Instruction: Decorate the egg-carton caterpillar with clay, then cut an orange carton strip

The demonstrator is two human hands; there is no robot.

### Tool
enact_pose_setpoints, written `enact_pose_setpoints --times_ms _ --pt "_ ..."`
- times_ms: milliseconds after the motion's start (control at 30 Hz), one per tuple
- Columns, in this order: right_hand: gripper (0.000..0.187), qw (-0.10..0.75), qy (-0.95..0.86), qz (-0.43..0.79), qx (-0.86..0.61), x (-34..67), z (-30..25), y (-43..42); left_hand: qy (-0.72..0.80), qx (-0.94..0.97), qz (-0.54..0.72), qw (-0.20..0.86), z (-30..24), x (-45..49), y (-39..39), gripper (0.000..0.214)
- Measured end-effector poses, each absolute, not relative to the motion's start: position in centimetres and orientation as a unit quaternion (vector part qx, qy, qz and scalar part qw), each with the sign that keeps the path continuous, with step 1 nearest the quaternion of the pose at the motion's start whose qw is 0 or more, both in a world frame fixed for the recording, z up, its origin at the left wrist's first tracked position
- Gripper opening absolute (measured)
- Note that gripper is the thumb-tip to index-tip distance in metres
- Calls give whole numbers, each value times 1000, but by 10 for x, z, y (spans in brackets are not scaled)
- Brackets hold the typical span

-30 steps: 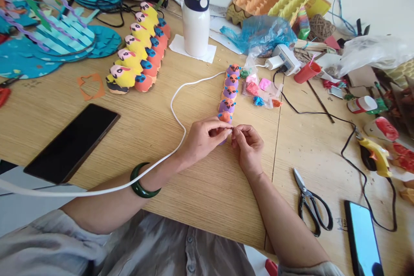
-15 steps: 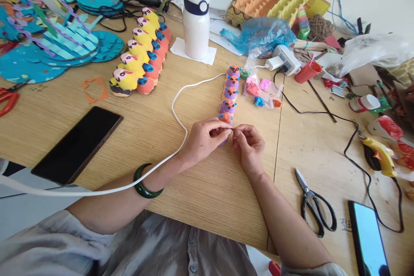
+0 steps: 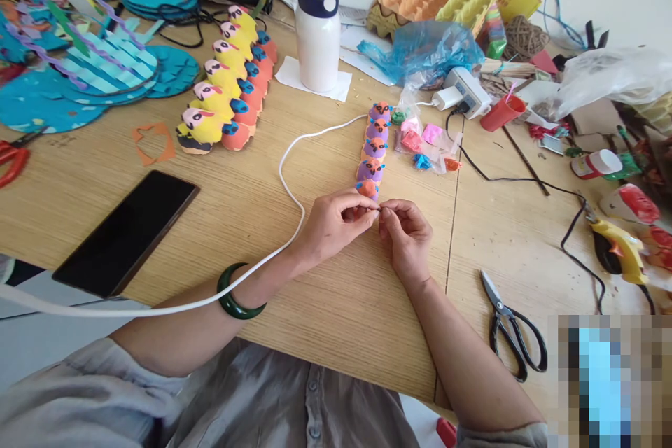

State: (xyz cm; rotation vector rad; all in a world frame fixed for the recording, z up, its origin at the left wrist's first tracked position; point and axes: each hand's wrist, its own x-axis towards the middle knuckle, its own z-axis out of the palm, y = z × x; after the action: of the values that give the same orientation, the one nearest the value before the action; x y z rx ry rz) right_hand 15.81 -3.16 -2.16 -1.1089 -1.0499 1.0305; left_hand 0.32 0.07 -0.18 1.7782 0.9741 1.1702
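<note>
My left hand (image 3: 339, 220) and my right hand (image 3: 407, 231) meet fingertip to fingertip above the table. Between them is a tiny dark bit (image 3: 379, 209), pinched by both hands and too small to name. Just beyond my fingers lies a row of purple clay figures (image 3: 372, 169) with orange faces and blue ears, on a strip of egg carton. My fingers hide the near end of that row. Small bags of coloured clay (image 3: 412, 142), pink, blue and orange, lie to its right. A green bangle (image 3: 234, 292) circles my left wrist.
Black scissors (image 3: 507, 315) lie to the right, with a yellow glue gun (image 3: 619, 245) beyond. A dark phone (image 3: 129, 232) rests at left. A white cable (image 3: 299, 189) crosses my left forearm. A white bottle (image 3: 318, 35) and yellow clay figures (image 3: 220, 80) stand farther back.
My hands stay in almost the same place, still pinched together. The view has shifted slightly. A pixelated patch now covers the lower right corner, where a lit phone showed earlier.
</note>
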Motion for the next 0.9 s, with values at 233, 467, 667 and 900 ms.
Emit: enact_pose_setpoints --times_ms 233,467,667,900 --pt "23 600 -456 442 -487 158 -21 -31 388 693 447 412 0 1 1 8" --pt "18 607 -445 461 -470 160 -25 -32 389 666 449 450 2 2 0 12" --pt "14 623 -455 418 -479 159 -22 -36 403 571 445 560 4 3 1 19" --pt "7 619 -515 370 -464 157 -22 -38 415 513 433 614 11 5 -1 20"
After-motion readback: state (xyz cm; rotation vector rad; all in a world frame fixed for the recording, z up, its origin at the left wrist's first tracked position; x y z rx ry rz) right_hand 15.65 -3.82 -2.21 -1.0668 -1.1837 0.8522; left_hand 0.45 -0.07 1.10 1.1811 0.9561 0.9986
